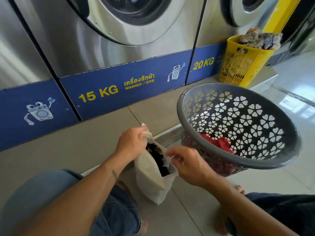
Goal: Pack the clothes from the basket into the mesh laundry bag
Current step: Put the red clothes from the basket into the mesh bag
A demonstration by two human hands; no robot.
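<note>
A white mesh laundry bag stands on the floor between my knees, its mouth held apart. Dark clothes show inside it. My left hand grips the far edge of the bag's opening. My right hand pinches the near right edge of the opening. A grey perforated basket stands to the right, tilted toward me, with a red garment at its bottom.
Steel washing machines with a blue base strip fill the wall ahead. A yellow basket full of patterned cloth stands at the back right. My knees in jeans frame the bag; glossy white tiles lie to the right.
</note>
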